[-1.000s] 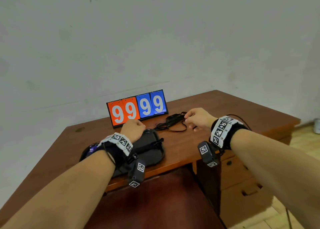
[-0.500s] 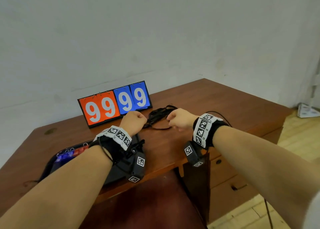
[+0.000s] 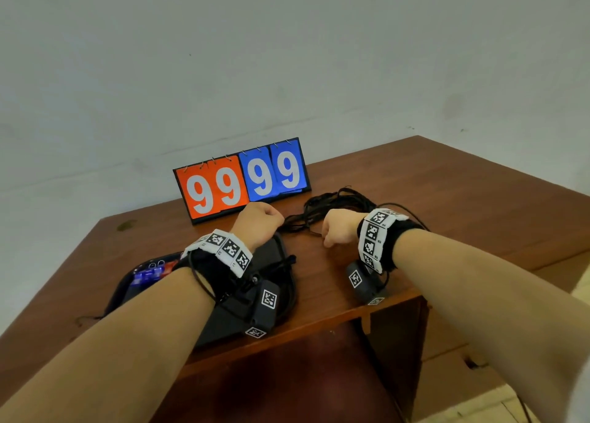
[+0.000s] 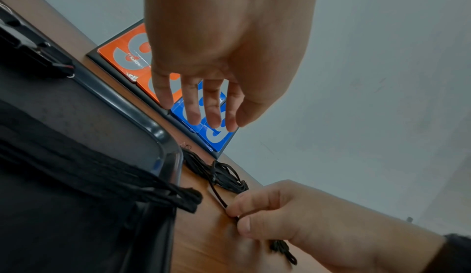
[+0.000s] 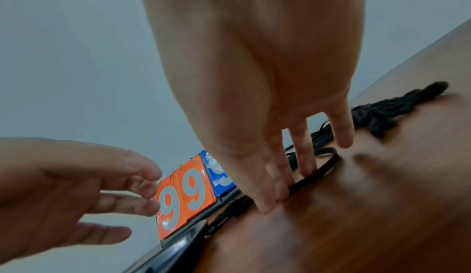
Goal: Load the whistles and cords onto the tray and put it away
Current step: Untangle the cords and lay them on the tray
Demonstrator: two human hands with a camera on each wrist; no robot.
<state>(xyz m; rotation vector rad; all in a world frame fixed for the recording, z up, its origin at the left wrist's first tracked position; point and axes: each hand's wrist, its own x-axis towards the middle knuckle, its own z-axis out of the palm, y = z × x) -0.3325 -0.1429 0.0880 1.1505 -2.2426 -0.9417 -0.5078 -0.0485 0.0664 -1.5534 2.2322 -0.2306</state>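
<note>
A pile of black cords (image 3: 338, 202) lies on the desk in front of the scoreboard. My right hand (image 5: 275, 203) pinches one black cord (image 5: 316, 172) between thumb and forefinger, low over the wood, just right of the tray. The dark tray (image 4: 153, 128) sits at the near left edge, with a black cord bundle (image 4: 102, 176) draped over its rim and blue and red whistles (image 3: 150, 272) at its left end. My left hand (image 4: 203, 118) hovers over the tray's far corner, fingers relaxed and holding nothing.
A flip scoreboard (image 3: 242, 180) showing 99 in orange and 99 in blue stands behind the hands against the wall. The brown desk (image 3: 447, 205) has drawers (image 3: 447, 358) below on the right. A dark red chair seat (image 3: 303, 374) is beneath the near edge.
My right hand has drawn one cord strand out of the pile, toward the tray and the near edge. My left hand stays by the tray's far corner. My head has shifted.
</note>
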